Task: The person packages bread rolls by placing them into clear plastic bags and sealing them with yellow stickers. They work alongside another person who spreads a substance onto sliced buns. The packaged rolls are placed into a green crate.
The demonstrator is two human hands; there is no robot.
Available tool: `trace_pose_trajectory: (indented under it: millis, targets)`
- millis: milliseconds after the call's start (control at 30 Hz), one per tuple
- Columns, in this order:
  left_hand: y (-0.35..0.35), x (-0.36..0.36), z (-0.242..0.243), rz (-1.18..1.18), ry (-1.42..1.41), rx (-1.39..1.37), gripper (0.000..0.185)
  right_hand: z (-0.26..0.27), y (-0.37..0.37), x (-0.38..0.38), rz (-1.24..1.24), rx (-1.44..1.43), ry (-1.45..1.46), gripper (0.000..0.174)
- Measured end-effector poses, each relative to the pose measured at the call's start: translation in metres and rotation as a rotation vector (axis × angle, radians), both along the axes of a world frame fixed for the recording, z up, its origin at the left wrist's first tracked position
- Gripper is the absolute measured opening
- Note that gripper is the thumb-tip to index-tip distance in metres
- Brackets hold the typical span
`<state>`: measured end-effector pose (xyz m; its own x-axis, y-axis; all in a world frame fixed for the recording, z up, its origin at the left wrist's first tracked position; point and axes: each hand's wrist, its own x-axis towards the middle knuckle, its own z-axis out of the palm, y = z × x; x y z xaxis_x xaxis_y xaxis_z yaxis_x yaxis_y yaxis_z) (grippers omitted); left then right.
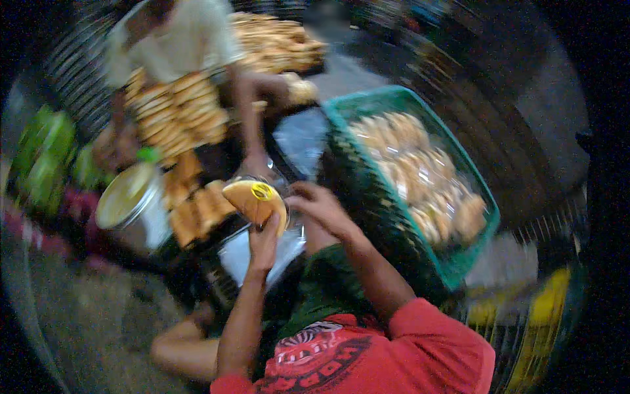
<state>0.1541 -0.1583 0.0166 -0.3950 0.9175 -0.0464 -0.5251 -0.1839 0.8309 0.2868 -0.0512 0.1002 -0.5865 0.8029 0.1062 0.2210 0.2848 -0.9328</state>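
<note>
My left hand [266, 236] grips a folded, half-moon piece of bread [251, 199], thumb on its near face. A round yellow sticker [263, 191] with dark marks shows near the bread's upper edge. Clear plastic film [275, 172] glints behind and beside the bread. Close to its right side is my right hand [317, 207], fingers bent toward the film; blur hides whether they pinch it. Another person's hand [257, 165] reaches down just beyond the bread. Below my hands lies a pile of clear plastic bags [266, 256].
To the right stands a green plastic crate [443, 268] holding bagged bread [413, 172]. Stacked bread [177, 115] and brown loaves [202, 212] lie ahead to the left, beside a round tub [130, 197]. A co-worker in a pale shirt [172, 44] sits opposite. More bread [275, 42] lies behind.
</note>
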Motion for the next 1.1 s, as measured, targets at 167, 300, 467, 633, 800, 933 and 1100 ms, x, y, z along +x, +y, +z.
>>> trace_pose_trajectory:
  millis: [167, 300, 467, 633, 800, 933, 1100]
  targets:
    - [-0.039, -0.031, 0.003, -0.025, 0.996, -0.387, 0.034, 0.051, -0.012, 0.126, -0.218, -0.189, 0.229, 0.042]
    - [-0.070, -0.111, -0.062, -0.222, 1.644, -0.739, 0.054, 0.110, -0.026, 0.259, -0.994, 0.200, -0.329, 0.055]
    - [-0.077, -0.140, -0.113, -0.240, 1.568, -0.644, 0.044, 0.066, -0.047, 0.313, -1.320, -0.017, -1.035, 0.074]
    - [-0.069, -0.140, -0.105, -0.166, 1.364, -0.773, 0.017, -0.010, -0.026, 0.355, -1.034, -0.183, -1.068, 0.076]
    - [-0.076, -0.147, -0.113, 0.226, 1.912, -0.386, 0.021, -0.066, -0.005, 0.383, -0.947, -0.120, -0.566, 0.062]
    - [-0.079, -0.141, -0.114, 0.136, 1.572, -0.683, 0.031, -0.022, -0.003, 0.334, -0.859, -0.231, -0.683, 0.066]
    - [-0.067, -0.144, -0.060, 0.251, 0.548, -0.344, 0.023, 0.060, -0.014, 0.179, -0.902, 0.920, -0.783, 0.045]
